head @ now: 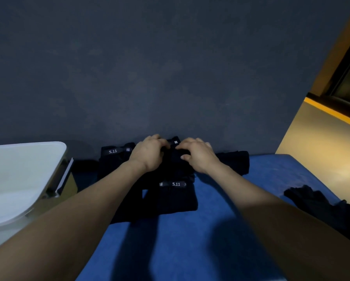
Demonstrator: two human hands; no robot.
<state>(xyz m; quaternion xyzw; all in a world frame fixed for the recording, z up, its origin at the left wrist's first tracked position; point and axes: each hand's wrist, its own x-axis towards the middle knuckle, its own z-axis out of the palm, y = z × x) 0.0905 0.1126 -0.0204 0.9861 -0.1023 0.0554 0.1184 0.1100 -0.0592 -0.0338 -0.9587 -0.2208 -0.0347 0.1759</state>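
I find both hands at the far edge of the blue surface (220, 230), close to the grey wall (170, 67); the left hand (148, 154) and the right hand (198, 156) sit side by side, nearly touching, each with fingers curled over the top edge of the dark garment (177, 161) and pinching it; a small white tag shows between them; I judge the paired grip is meant to keep that edge square while a fold is made or pressed flat. The garment lies on top of a folded piece (176, 196) whose 5.11 band faces me, which suggests a stack being built; a second banded piece (113, 159) lies just to the left, near the wall. A white tub (18, 169) stands beside the surface on the left, within reach, probably for the garments, though I cannot confirm its purpose; a loose dark cloth (322, 203) lies well apart on the right, unfolded, probably awaiting its turn.
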